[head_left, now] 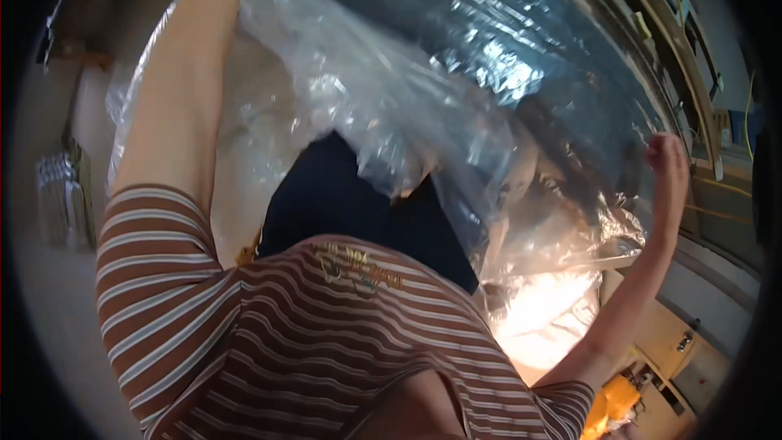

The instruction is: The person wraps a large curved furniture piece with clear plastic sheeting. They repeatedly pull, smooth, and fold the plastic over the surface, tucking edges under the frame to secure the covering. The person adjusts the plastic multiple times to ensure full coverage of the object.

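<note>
A large sheet of clear, crinkled plastic (350, 73) spreads in front of my body, hanging over my dark trousers and shining where light strikes it. My right hand (668, 155) is raised at the far right, its fingers curled closed at the sheet's edge. My left arm reaches up along the left side of the plastic. Its hand lies beyond the top of the picture, so its fingers and grip are hidden. Beneath and behind the film is a broad, dark bluish, glossy surface (570, 57).
A wooden frame or rail (688, 73) curves along the upper right. Pale wooden cabinets (664, 334) stand at the lower right, beside an orange item (611, 403). A bright light glares through the plastic there. Blurred shiny material (65, 195) sits at the far left.
</note>
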Demonstrator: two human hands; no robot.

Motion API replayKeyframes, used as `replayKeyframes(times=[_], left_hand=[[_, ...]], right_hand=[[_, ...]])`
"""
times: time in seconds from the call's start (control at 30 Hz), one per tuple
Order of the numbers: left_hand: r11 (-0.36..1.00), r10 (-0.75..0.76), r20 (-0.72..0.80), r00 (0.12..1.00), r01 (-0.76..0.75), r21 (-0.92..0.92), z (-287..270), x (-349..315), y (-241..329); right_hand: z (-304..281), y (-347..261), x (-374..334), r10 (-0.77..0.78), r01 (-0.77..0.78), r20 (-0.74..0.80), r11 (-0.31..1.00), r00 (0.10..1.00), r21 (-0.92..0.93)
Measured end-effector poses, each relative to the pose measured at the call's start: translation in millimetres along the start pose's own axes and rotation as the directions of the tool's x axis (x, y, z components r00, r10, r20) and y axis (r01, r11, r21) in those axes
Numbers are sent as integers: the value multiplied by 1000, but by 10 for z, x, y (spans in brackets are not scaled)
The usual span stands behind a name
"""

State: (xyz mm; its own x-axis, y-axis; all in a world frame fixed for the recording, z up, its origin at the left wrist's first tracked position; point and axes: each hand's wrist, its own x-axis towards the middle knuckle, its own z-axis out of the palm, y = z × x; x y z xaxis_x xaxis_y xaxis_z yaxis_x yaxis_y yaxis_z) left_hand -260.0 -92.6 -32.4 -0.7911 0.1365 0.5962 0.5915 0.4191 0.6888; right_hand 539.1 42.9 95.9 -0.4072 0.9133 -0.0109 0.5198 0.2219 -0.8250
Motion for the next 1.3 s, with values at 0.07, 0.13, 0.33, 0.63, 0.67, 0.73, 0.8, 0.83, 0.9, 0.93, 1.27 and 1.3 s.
replayKeyframes(times=[0.07, 0.13, 0.33, 0.63, 0.67, 0.73, 0.8, 0.83, 0.9, 0.93, 1.27, 1.3], left_hand=[[999, -39, -119, 992, 41, 16, 52, -62, 146], [996, -93, -87, 992, 91, -27, 101, -167, 361], [975, -220, -190, 957, 213, -58, 32, -196, 314], [964, -148, -175, 973, 102, -246, -152, -198, 250], [971, -101, -190, 977, 55, -234, -140, -132, 162], [933, -126, -60, 990, 98, -347, -31, -291, 357], [894, -125, -5, 992, 111, -434, -88, -210, 115], [872, -128, -4, 992, 111, -476, -138, -96, -93], [799, -138, 26, 990, 127, -588, -89, 104, -213], [838, -104, -23, 994, 75, -540, 17, 15, -2], [818, -115, 78, 990, 140, -558, -122, 111, -183], [835, -76, 65, 995, 99, -542, -139, -2, -49]], right_hand=[[653, -372, -555, 12, -108, 537, 983, 843, 148], [1382, -448, -1009, 144, -541, 918, 837, 368, 85], [3391, 93, -1693, -18, -56, 615, 993, 789, 101], [1126, -639, -1184, -140, 65, 137, 894, 981, 443], [750, -695, -1156, -184, 170, -13, 874, 983, 455], [144, -829, -1322, -212, 320, -305, 874, 929, 365], [65, -816, -1251, -205, 340, -415, 897, 887, 284], [221, -634, -1203, -177, 303, -412, 916, 894, 262], [815, -321, -1271, -94, 154, -290, 970, 952, 191], [1202, -128, -1400, -35, 62, -188, 988, 981, 141], [446, 84, -1747, -431, 248, -510, 887, 744, -389], [-97, -82, -1858, -551, 213, -606, 815, 573, -539]])
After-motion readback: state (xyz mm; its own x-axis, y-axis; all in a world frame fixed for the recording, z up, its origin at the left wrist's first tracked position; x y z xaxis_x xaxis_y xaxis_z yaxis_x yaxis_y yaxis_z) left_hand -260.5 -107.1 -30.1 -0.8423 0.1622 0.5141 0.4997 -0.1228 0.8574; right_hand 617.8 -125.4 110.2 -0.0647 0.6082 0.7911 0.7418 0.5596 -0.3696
